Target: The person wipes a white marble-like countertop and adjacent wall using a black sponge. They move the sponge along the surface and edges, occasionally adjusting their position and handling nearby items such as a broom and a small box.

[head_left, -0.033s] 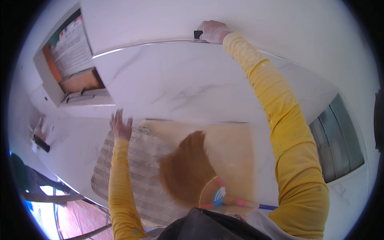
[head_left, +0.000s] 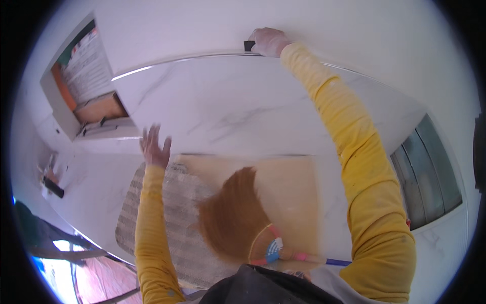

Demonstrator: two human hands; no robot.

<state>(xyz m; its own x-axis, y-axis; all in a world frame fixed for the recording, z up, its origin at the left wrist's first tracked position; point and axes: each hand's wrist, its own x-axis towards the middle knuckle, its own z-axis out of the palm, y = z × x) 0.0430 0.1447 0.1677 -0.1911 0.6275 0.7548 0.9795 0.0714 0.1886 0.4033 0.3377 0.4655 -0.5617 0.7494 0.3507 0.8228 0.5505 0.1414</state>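
Observation:
My right hand (head_left: 270,41) is stretched far up at the wall, closed on a small black block (head_left: 249,46) whose exact kind I cannot make out. It sits right at the thin metal trim (head_left: 202,56) along the top of the white marbled panel (head_left: 243,101). Lower on the left, my left hand (head_left: 156,147) is empty, its fingers spread before the panel's lower part. Beneath that hand lies a grey striped mat (head_left: 177,223). Beside the mat is a brown grass broom (head_left: 228,213) with a blue and pink binding.
At the upper left a wall recess (head_left: 93,86) holds papers, a brown box (head_left: 104,107) and some tools. A black-handled tool (head_left: 53,186) lies at the far left. Tan board (head_left: 298,197) lies under the broom. On the right is a grey louvred opening (head_left: 428,172).
My left hand has risen slightly toward the panel, its fingers still spread. My right hand stays at the trim with the black block. The view has shifted a little.

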